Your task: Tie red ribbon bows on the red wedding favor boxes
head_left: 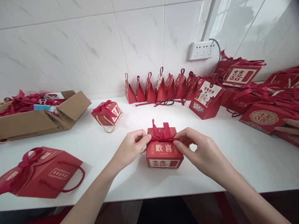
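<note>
A small red gift box (164, 152) with white and gold lettering stands upright on the white table in front of me. Across its top runs a dark red ribbon (163, 134), crossed in the middle with two short ends sticking up. My left hand (134, 144) pinches the ribbon at the box's left edge between thumb and finger. On the opposite side, my right hand (193, 144) pinches the ribbon's other part near the top right edge. A bit of the box's cord handle (143, 151) shows below my left fingers.
A cardboard carton (44, 124) of ribbons is at left, near a small bowed box (108, 113) and a larger one (46, 174). Several triangular boxes (161, 90) line the wall. More boxes (261, 118) pile up at right, where another person's hand (289, 126) touches one.
</note>
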`<action>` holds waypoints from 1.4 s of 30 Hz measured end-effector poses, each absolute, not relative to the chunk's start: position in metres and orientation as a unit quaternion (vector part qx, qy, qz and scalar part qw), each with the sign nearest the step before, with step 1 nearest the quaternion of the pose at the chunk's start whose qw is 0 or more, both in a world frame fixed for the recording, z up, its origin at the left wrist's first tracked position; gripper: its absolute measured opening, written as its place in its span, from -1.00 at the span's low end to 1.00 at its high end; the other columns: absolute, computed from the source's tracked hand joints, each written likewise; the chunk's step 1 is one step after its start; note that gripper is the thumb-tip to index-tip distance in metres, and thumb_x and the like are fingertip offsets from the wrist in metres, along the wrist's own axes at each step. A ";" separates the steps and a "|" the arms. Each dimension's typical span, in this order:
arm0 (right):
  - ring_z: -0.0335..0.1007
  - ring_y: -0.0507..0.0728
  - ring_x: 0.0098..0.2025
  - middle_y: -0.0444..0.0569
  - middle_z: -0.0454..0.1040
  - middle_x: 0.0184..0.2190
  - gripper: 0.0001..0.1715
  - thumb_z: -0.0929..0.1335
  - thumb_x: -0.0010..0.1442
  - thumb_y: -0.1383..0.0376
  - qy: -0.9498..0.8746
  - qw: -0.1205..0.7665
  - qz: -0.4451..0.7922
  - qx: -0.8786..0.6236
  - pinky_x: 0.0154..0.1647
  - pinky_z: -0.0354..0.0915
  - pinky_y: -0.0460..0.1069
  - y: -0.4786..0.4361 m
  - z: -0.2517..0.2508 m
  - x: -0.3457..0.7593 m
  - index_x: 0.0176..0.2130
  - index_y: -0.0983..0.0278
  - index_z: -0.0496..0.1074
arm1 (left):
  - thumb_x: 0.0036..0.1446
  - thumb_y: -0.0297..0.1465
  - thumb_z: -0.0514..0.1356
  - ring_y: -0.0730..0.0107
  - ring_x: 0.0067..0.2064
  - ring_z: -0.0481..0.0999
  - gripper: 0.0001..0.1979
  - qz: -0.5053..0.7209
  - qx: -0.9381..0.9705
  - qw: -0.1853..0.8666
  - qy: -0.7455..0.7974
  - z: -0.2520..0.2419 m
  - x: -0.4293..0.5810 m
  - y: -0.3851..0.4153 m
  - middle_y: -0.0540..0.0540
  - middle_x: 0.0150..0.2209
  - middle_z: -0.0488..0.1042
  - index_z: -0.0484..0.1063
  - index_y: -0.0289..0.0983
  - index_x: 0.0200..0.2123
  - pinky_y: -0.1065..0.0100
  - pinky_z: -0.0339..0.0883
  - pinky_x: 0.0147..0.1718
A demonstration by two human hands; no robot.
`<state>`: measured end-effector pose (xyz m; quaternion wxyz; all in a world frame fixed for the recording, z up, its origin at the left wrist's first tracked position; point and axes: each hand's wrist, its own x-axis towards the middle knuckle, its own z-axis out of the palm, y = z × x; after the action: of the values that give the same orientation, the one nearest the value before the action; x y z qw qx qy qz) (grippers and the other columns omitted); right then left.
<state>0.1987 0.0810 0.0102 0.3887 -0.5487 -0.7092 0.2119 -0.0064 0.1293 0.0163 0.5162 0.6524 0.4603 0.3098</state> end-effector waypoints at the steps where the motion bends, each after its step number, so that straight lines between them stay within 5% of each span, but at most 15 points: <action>1: 0.34 0.03 -0.42 -0.14 0.42 -0.44 -0.92 0.26 0.20 0.32 -0.709 0.397 0.207 -0.544 -0.45 0.26 -0.09 0.081 0.010 0.199 -0.34 0.21 0.35 | 0.14 -0.22 0.08 0.59 -0.56 0.06 -0.63 0.323 0.644 0.520 0.458 0.014 -0.006 0.128 0.11 -0.60 0.06 0.07 -0.26 -0.60 0.47 -0.03 -0.58; 9: 0.31 0.03 -0.36 -0.10 0.42 -0.31 -0.81 0.28 0.21 0.21 -0.666 0.476 0.256 -0.514 -0.34 0.29 -0.07 0.078 0.005 0.190 -0.15 0.21 0.29 | 0.16 -0.23 0.07 0.59 -0.56 0.04 -0.62 0.408 0.627 0.475 0.464 0.001 0.005 0.114 0.11 -0.61 0.06 0.06 -0.26 -0.60 0.49 -0.04 -0.60; 22: 0.20 -0.02 -0.47 -0.16 0.31 -0.47 -0.82 0.37 0.10 0.22 -0.456 0.512 0.582 -0.438 -0.49 0.11 -0.12 0.091 0.003 0.195 -0.32 0.24 0.30 | 0.19 -0.28 0.04 0.58 -0.58 -0.03 -0.62 0.449 0.621 0.457 0.452 -0.008 0.007 0.115 0.12 -0.62 -0.03 -0.02 -0.25 -0.61 0.50 -0.08 -0.64; 30: 0.09 -0.05 -0.53 -0.19 0.23 -0.56 -0.76 0.40 0.08 0.25 -0.413 0.511 0.629 -0.416 -0.53 -0.03 -0.11 0.097 -0.002 0.204 -0.41 0.26 0.25 | 0.18 -0.30 0.05 0.58 -0.57 -0.05 -0.62 0.454 0.621 0.442 0.461 -0.011 0.004 0.115 0.12 -0.62 -0.05 -0.04 -0.24 -0.61 0.50 -0.07 -0.63; 42: 0.10 -0.04 -0.52 -0.19 0.24 -0.56 -0.58 0.49 -0.05 0.33 -0.330 0.504 0.703 -0.379 -0.47 0.04 -0.10 0.101 -0.009 0.215 -0.49 0.26 0.14 | 0.19 -0.24 0.01 0.56 -0.57 -0.08 -0.62 0.431 0.639 0.438 0.463 -0.020 0.001 0.115 0.12 -0.61 -0.06 -0.06 -0.23 -0.59 0.46 -0.10 -0.62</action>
<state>0.2147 0.1009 -0.0088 0.5039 -0.3788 -0.3301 0.7026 0.0013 0.1151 -0.0205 0.4378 0.6389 0.4630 0.4310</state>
